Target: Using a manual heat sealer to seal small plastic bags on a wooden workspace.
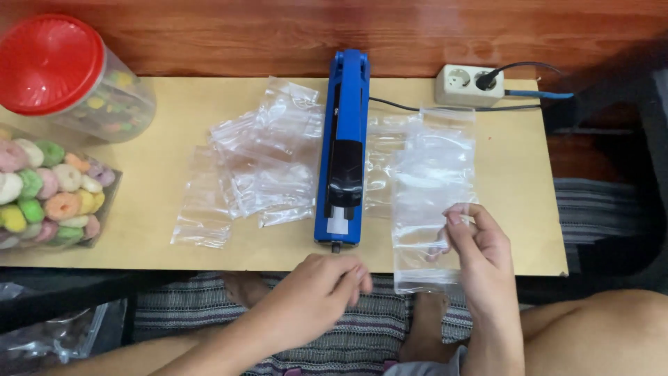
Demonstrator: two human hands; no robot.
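Observation:
My right hand (480, 254) pinches a clear plastic bag (431, 188) near its lower right side, above the front right part of the low wooden table (515, 188). My left hand (316, 292) hovers at the table's front edge with fingers curled, holding nothing that I can see, just below the near end of a blue heat sealer (346, 146) lying lengthwise at the table's middle. Several empty clear bags (257, 167) lie scattered left of the sealer.
A jar with a red lid (62, 73) holding coloured sweets stands at the far left. A clear tray of pastel ring-shaped sweets (49, 191) sits below it. A white power socket (470, 83) with a black plug is at the back right. My legs lie beneath the table.

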